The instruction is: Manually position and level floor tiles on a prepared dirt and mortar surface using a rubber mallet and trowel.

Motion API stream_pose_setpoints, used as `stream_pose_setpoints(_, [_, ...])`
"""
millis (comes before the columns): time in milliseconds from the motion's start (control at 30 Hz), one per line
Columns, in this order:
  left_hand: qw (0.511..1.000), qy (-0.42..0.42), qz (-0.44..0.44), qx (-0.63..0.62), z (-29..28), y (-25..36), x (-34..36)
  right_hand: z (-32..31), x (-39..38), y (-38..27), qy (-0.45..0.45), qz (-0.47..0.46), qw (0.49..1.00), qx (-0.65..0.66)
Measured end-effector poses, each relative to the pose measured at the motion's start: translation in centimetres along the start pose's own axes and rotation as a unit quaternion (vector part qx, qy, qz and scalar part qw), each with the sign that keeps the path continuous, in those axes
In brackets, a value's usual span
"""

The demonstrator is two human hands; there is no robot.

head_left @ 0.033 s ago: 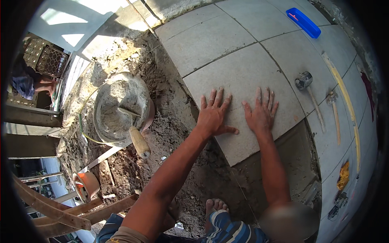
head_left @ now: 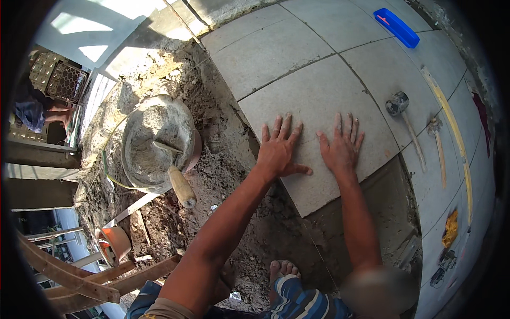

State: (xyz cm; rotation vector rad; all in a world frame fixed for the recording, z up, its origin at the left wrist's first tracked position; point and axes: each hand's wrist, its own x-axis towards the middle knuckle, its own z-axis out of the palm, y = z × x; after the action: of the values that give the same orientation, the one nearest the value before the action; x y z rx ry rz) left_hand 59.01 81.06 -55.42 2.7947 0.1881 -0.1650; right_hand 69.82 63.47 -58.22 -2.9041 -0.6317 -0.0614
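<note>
My left hand (head_left: 278, 154) lies flat on a large pale floor tile (head_left: 319, 90), fingers spread and thumb pointing right. Beside it, my right hand (head_left: 341, 151) also presses flat on the same tile, with its fingers apart. Neither hand holds anything. The tile's far and right edges run along neighbouring laid tiles (head_left: 265, 40), with narrow dark joints between. Its near edge borders a strip of smooth wet mortar (head_left: 382, 207). To the left stands a round bucket (head_left: 194, 143) of grey mortar, and a trowel with a wooden handle (head_left: 181, 187) rests in it.
On the tiles at right lie a rubber mallet (head_left: 397, 104), a hammer (head_left: 435, 127), a yellow folding rule (head_left: 451, 125) and an orange-yellow cloth (head_left: 450, 229). A blue tray (head_left: 397, 28) sits farther back. Rough soil, an orange hard-shelled container (head_left: 114, 245) and wooden boards (head_left: 95, 284) are at left.
</note>
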Motion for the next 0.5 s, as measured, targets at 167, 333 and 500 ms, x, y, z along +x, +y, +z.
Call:
stream_pose_setpoints(167, [1.000, 0.004, 0.006, 0.003, 0.3, 0.2, 0.4, 0.3, -1.7, 0.1, 0.089, -0.045, 0.992, 0.072])
stream_pose_setpoints(333, [0.999, -0.025, -0.007, 0.019, -0.5, 1.0, 0.6, 0.5, -2.3, 0.3, 0.033, -0.014, 0.996, 0.083])
stream_pose_setpoints(500, [0.999, -0.035, -0.002, 0.021, -0.3, 0.9, 0.8, -0.4, -2.2, -0.1, 0.048, -0.016, 0.994, 0.100])
